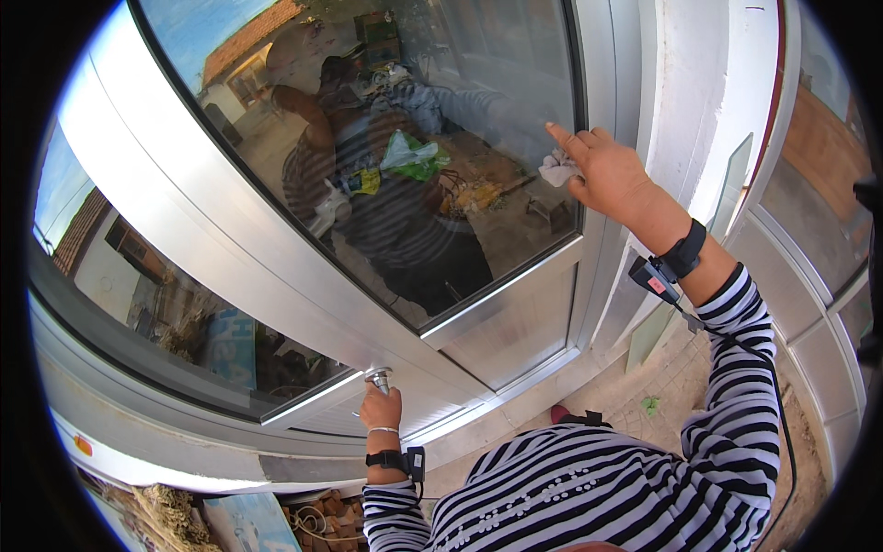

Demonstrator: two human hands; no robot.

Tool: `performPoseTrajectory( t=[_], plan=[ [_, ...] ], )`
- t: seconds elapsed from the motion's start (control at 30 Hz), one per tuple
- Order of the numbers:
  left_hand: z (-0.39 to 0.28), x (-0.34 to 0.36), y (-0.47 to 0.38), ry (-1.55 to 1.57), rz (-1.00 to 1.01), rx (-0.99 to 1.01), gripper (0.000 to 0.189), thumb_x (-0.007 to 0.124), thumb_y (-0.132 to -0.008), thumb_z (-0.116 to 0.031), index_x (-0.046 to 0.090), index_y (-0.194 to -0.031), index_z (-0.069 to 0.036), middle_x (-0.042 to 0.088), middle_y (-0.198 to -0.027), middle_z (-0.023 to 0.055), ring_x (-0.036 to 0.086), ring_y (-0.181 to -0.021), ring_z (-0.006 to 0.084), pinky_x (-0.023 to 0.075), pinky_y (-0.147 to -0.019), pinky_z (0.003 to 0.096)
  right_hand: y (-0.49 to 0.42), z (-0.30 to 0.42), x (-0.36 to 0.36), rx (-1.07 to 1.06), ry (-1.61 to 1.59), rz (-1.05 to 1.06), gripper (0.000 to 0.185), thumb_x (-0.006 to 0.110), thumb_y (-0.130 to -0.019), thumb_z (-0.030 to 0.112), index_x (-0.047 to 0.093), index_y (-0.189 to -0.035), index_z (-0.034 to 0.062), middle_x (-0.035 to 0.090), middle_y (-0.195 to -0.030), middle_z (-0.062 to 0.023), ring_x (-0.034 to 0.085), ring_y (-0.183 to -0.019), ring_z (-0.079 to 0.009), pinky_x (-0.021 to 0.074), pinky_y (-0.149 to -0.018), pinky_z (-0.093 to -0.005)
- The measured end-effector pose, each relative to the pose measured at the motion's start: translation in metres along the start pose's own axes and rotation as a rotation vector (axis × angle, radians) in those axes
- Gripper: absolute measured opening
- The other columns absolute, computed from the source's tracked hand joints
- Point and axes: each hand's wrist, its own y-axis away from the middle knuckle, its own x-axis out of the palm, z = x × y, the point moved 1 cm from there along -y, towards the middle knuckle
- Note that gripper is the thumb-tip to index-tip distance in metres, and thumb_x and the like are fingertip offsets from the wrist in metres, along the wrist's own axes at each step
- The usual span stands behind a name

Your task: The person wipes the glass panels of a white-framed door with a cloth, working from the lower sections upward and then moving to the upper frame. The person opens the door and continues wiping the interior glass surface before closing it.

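Observation:
A metal-framed door [510, 324] with a large glass pane [510, 55] fills the view before me. My left hand [381, 407] is closed around the round metal door knob [379, 377] at the lower middle. On the right, my right hand [607, 165] is raised at the glass near its right edge, index finger extended, the other fingers partly curled. A crumpled whitish cloth or tissue [557, 168] shows beside its fingers; whether it is gripped or partly a reflection is hard to tell. The pane reflects my striped top, a building and sky, mixed with bags and other items.
A second window [138, 276] lies left of the door. Loose pieces of glass [647, 338] lean against the white wall [690, 103] at right. Dried plants [169, 517], a printed board [252, 521] and stacked brown pieces [334, 517] sit at lower left. A cable runs along my right arm.

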Motion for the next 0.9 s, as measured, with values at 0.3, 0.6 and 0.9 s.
performPoseTrajectory(
  t=[0.3,0.6,0.9],
  plan=[
    [-0.0017,-0.0026,0.0016,0.012,-0.020,0.002,0.062,0.058,-0.079,-0.035,0.046,-0.125,0.005,0.068,-0.090,0.0271,0.066,-0.085,0.0430,0.0518,-0.080,0.0511,-0.0041,0.0028,-0.0048,0.009,-0.005,0.000,0.073,0.064,-0.074,0.013,0.041,-0.143,0.0114,0.063,-0.099,-0.0076,0.058,-0.093,-0.0271,0.0548,-0.073,-0.0388],
    [-0.0017,-0.0023,0.0007,0.012,-0.014,0.008,0.063,0.058,-0.078,-0.034,0.046,-0.127,0.004,0.068,-0.090,0.0264,0.067,-0.085,0.0422,0.0519,-0.080,0.0510,-0.0040,0.0055,-0.0061,0.017,-0.060,-0.002,0.071,0.065,-0.073,0.013,0.043,-0.141,0.0100,0.063,-0.101,-0.0084,0.059,-0.094,-0.0277,0.0547,-0.074,-0.0389],
    [-0.0016,-0.0017,0.0011,0.010,-0.022,0.010,0.059,0.058,-0.078,-0.033,0.047,-0.123,0.004,0.068,-0.090,0.0264,0.067,-0.084,0.0418,0.0524,-0.079,0.0502,-0.0030,0.0013,0.0019,-0.038,-0.089,-0.058,0.068,0.065,-0.073,0.012,0.046,-0.138,0.0091,0.064,-0.098,-0.0093,0.059,-0.092,-0.0293,0.0543,-0.074,-0.0397]
  ],
)
